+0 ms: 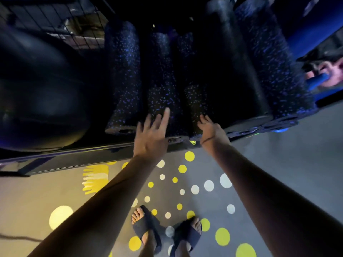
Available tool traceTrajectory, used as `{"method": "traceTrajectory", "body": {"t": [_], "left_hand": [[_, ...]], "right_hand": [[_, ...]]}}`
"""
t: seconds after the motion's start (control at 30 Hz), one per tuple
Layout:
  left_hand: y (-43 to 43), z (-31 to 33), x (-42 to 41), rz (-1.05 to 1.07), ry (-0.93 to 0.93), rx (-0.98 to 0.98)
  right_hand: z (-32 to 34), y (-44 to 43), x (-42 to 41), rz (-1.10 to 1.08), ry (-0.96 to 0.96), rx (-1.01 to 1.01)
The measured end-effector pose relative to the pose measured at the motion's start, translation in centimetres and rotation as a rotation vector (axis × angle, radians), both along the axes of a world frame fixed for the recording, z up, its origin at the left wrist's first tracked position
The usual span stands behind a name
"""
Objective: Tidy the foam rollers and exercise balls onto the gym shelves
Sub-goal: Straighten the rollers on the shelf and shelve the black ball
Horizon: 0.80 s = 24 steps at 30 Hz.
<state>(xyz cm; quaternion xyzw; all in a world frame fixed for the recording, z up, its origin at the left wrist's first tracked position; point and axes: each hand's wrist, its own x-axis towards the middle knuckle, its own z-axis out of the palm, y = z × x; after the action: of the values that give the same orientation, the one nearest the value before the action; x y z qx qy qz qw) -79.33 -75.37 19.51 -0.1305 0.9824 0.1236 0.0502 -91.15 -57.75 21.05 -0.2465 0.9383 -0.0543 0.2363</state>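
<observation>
Lower frame: two bare forearms (104, 201), rising from the bottom corners toward the middle. Between them, at bottom centre, two feet in dark slides (148, 229) on a grey floor (278, 164) marked with yellow and white dots (189, 156).

At frame centre, left hand (151, 135), back to the camera, fingers (166, 115) straight and spread apart, gripping nothing. Lies over the near end of the second roller (163, 97), dark with blue specks; touching or just above, cannot tell through the blur. Just right of it, right hand (210, 129), fingers loosely straight and a little apart, holding nothing, tips over the near end of the third roller (196, 97), likewise speckled. Thin dark band (206, 140) round the right wrist.

Across the middle, from the left edge up toward the right, dark front edge of the shelf (74, 158). On it, at far left, a big dark ball (37, 89), filling the left of the frame. Beside the ball, first roller (122, 76), speckled, lying lengthwise away from the camera, near end at the shelf edge. Then second and third rollers side by side under the hands. Right of centre, a plain black roller (239, 67), longer, and against its right side a thick roller (269, 62), speckled, near ends of both at the shelf edge. Upper left: dark wire mesh (55, 19). Far right edge: blue shapes (315, 84), too blurred to name.
</observation>
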Motion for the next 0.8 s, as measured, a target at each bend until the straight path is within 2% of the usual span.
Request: {"method": "traceTrajectory", "body": {"t": [0.1,0.2,0.33,0.53,0.6,0.7,0.8], "left_hand": [[-3.1,1.0,1.1,0.063,0.144,-0.176],[-7.0,0.1,1.6,0.176,0.004,-0.180],[-10.3,-1.1,2.2,0.176,-0.166,-0.085],[-11.6,-1.1,0.5,0.206,-0.145,-0.112],[-11.5,-1.6,0.2,0.190,-0.152,-0.145],[-11.0,-1.8,0.3,0.168,-0.137,-0.122],[-10.6,-0.6,1.1,0.179,-0.037,-0.111]], "right_hand": [[-0.1,-0.2,0.0,-0.019,0.014,0.034],[-0.8,-0.3,0.4,-0.019,0.075,0.050],[-1.3,-0.6,0.9,-0.008,0.092,0.069],[1.3,-3.1,1.4,-0.206,0.163,0.048],[1.4,-2.9,1.7,-0.110,0.119,0.084],[0.5,-2.6,1.9,0.106,0.111,0.371],[-0.4,-2.7,2.5,0.175,0.151,0.461]]}}
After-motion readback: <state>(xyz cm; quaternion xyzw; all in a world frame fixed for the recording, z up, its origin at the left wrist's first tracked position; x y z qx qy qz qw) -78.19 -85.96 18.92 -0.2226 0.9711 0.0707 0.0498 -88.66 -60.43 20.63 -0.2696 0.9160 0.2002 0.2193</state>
